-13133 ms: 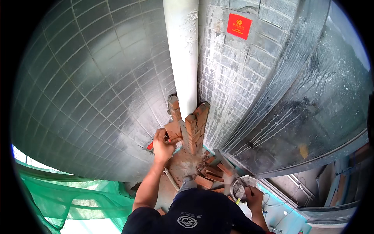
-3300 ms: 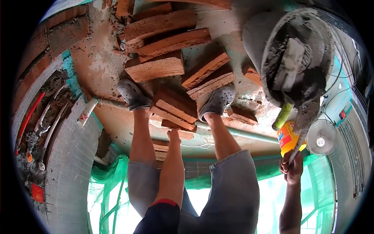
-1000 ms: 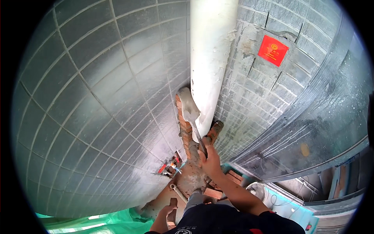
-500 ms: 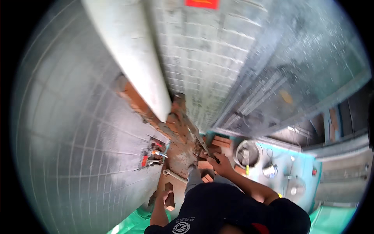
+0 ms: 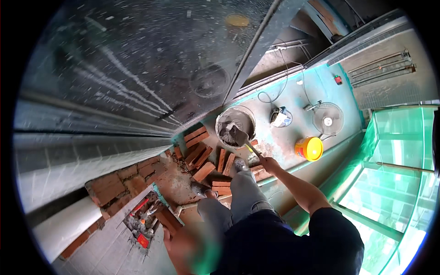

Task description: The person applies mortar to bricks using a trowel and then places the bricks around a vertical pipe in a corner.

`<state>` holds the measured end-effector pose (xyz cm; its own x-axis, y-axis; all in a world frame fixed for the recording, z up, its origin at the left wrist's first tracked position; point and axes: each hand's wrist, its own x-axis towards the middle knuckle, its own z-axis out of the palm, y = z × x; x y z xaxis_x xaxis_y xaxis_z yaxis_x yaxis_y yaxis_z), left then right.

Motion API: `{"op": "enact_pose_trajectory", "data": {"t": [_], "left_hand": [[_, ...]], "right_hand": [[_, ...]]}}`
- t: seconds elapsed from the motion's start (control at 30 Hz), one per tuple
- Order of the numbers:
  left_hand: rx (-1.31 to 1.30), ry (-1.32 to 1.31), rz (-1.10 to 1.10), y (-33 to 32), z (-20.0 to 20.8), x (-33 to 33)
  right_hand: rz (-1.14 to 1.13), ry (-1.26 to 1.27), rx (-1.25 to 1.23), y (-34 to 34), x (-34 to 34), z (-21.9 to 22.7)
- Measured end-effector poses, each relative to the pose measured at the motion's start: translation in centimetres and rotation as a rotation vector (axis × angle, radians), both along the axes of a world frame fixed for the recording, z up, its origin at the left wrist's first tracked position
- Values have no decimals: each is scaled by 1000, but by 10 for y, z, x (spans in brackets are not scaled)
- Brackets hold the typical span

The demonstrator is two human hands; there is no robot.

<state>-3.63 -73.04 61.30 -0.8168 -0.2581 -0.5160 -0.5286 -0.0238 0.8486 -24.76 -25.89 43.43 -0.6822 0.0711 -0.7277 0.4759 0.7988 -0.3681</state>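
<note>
My right hand [image 5: 270, 166] is closed around the handle of a trowel [image 5: 243, 139]. The trowel's blade is down in a round bucket [image 5: 249, 115] of grey mortar [image 5: 225, 132], at the bucket's near side. At the lower left, my left hand [image 5: 170, 240] grips a red brick [image 5: 168, 219], partly covered by a blurred patch. That brick is held beside a wall recess [image 5: 133, 223] with pipe fittings and red parts in it. Left of my legs runs a low course of brickwork [image 5: 107, 187] against a white pipe [image 5: 68, 227].
Several loose bricks [image 5: 201, 156] lie around my feet, between me and the bucket. To the right are a yellow bucket [image 5: 312, 149], a small white pail [image 5: 280, 118], a round fan-like grille [image 5: 328, 118] and a cable [image 5: 275, 99]. Green netting [image 5: 394, 183] hangs at the far right.
My view has swung to the right. The trowel in my right hand has moved from near the brickwork into the mortar bucket. My left hand still holds the brick.
</note>
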Motion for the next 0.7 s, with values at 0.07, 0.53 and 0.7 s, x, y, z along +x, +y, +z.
{"op": "enact_pose_trajectory", "data": {"t": [0.07,0.53,0.7], "left_hand": [[211,-204,227,2,-34,-3],[455,-399,565,117,-103,-70],[265,-321,605,106,-109,-65]], "right_hand": [[24,14,125,2,-21,-64],[587,-173,308,-35,-162,-377],[-100,29,67,-59,-138,-339]]}}
